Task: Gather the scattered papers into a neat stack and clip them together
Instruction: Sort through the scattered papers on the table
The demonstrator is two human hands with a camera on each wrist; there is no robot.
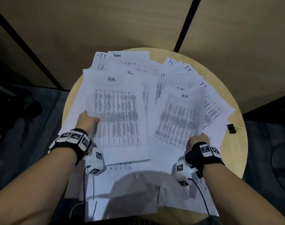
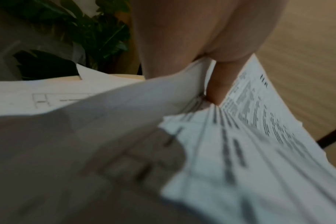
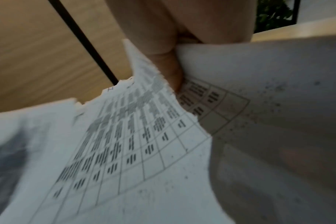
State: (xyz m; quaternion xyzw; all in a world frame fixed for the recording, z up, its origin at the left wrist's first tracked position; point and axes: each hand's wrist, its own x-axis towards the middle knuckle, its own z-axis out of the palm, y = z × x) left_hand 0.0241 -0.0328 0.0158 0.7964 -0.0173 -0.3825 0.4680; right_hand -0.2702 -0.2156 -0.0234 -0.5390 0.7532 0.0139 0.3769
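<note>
Many white printed sheets [image 1: 135, 65] lie scattered over a round wooden table [image 1: 232, 153], some headed "IT", "Admin" or "HR". My left hand [image 1: 87, 120] pinches the left edge of a bundle of sheets topped "HR" [image 1: 119, 111], lifted off the pile; in the left wrist view the thumb [image 2: 219, 84] lies on top of those sheets [image 2: 249, 144]. My right hand [image 1: 197, 140] grips the lower edge of a second raised bundle [image 1: 179, 117], which the right wrist view shows as a gridded sheet [image 3: 125, 144] pinched by the hand [image 3: 173, 53]. A black binder clip [image 1: 232, 128] rests on the table at the right.
More sheets [image 1: 122, 200] hang over the table's near edge by my body. Wooden wall panels [image 1: 106, 21] with dark seams stand behind the table. Dark carpet lies on both sides, and a leafy plant [image 2: 98, 33] shows in the left wrist view.
</note>
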